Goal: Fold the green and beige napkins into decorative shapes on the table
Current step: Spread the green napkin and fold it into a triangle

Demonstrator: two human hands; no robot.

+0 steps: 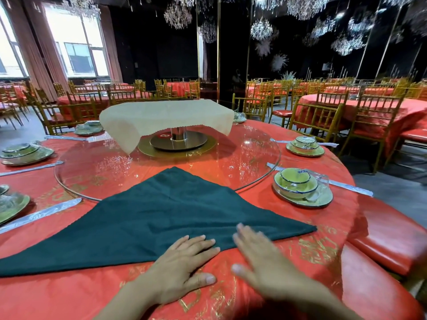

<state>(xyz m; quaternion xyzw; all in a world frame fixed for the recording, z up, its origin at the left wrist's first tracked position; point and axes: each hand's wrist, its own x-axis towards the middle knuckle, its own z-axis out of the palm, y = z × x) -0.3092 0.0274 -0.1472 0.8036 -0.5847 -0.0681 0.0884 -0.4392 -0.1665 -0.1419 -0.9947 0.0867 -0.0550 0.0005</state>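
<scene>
A dark green napkin [147, 218] lies flat on the red tablecloth as a wide triangle, its tip pointing away from me onto the glass turntable. My left hand [182, 264] rests flat with straight fingers on the napkin's near folded edge. My right hand [261, 257] lies beside it, fingers straight, its fingertips on the same edge; it looks slightly blurred. A beige napkin [161, 118] is draped over a stand at the middle of the turntable, out of reach of both hands.
The round glass turntable [254, 158] covers the table's centre. Wrapped bowl-and-plate settings stand at the right [300, 188], far right [305, 146] and left [23, 153], with wrapped chopsticks [39, 215] beside them. Red-cushioned chairs [388, 232] stand close on the right.
</scene>
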